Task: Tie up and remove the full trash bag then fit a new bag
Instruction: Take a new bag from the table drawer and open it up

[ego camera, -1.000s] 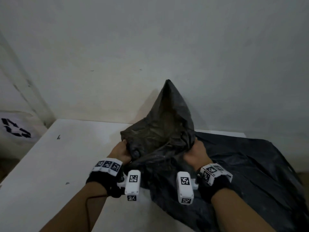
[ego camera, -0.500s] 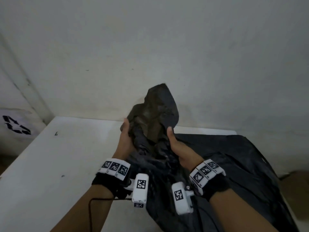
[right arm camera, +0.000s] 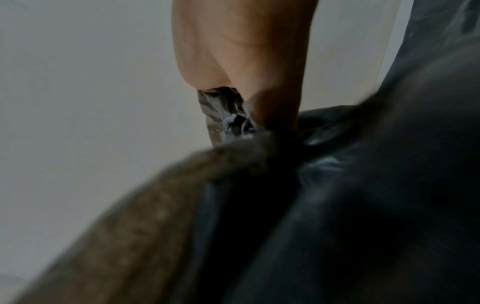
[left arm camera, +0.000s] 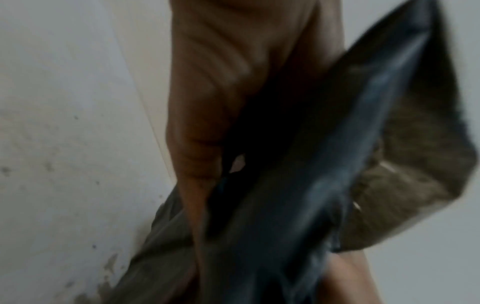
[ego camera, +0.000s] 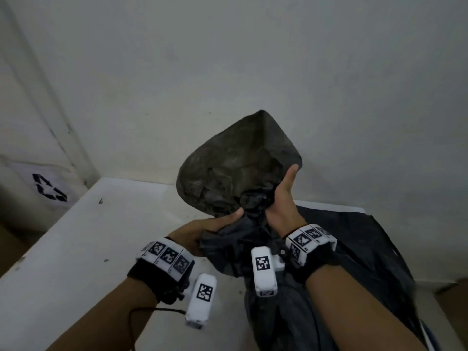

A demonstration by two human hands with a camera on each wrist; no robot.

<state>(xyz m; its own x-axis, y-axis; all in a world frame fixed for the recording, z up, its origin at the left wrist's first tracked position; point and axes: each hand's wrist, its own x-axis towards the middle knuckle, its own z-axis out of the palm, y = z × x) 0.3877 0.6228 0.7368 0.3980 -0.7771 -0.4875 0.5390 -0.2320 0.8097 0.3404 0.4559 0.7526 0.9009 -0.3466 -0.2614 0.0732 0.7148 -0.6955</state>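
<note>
— Now, far left: recycling-marked bin off the bench's left edge. Then?

— Left hand, near mid-bench, curled round the gathered neck of the black trash bag from below, thumb pressed on the plastic. Blurred in the left wrist view, but clamped, not spread.

— And further right?

— Right hand, touching the same neck, thumb up, fingers wrapped behind the bunched plastic; loose flap ballooning above both. Bag body spread over the bench's right side, against the back edge.

— Done well how?

— Probably: squeeze air out, twist the neck tight below the flap, keep the left grip low as anchor, loop with the right.

— Versus half a second back?

— Flap fuller and wider; left hand lower and turned under; right hand higher. Palms no longer flat either side, now gripping.
</note>
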